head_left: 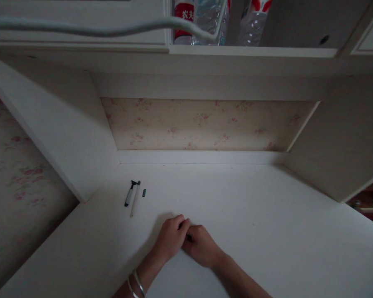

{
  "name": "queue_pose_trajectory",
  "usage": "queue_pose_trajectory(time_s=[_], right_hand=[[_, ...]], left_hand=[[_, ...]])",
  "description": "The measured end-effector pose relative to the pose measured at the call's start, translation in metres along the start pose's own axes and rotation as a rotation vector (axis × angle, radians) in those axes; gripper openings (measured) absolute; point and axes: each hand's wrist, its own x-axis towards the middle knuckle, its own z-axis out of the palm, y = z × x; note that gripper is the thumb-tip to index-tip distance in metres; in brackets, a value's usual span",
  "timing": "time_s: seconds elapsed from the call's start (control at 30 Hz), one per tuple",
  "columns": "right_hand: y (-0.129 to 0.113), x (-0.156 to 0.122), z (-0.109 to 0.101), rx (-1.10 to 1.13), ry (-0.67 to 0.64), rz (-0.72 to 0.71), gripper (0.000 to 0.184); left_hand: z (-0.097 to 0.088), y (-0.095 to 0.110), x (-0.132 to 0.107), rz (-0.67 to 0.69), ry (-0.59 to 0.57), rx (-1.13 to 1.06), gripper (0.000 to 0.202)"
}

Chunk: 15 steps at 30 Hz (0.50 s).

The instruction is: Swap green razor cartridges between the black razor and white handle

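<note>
My left hand (170,236) and my right hand (202,245) rest together on the white desk (267,231), their fingers curled in and touching at the knuckles. Both are closed, and no object shows in or between them. Two silvery bangles (136,283) circle my left wrist. Beyond my left hand, apart from it, lies a razor (129,194) with a black head and a pale grip. Beside it is a thin pale stick (134,202) with a small dark end. A small dark green piece (144,193) lies just to the right.
A white side panel (62,124) bounds the desk on the left, another panel (338,140) on the right. Above is a shelf (251,51) with plastic bottles (184,25). A pale bent lamp arm or tube (96,30) crosses in front of it. Floral wallpaper (202,124) covers the back.
</note>
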Motion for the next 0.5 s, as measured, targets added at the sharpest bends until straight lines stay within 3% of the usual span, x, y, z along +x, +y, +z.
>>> queue_pose_trajectory(time_s=[0.5], right_hand=[[0.0022, 0.0006, 0.0007, 0.003, 0.026, -0.044, 0.021]], left_hand=[[0.0009, -0.0019, 0.0002, 0.004, 0.006, 0.001, 0.035]])
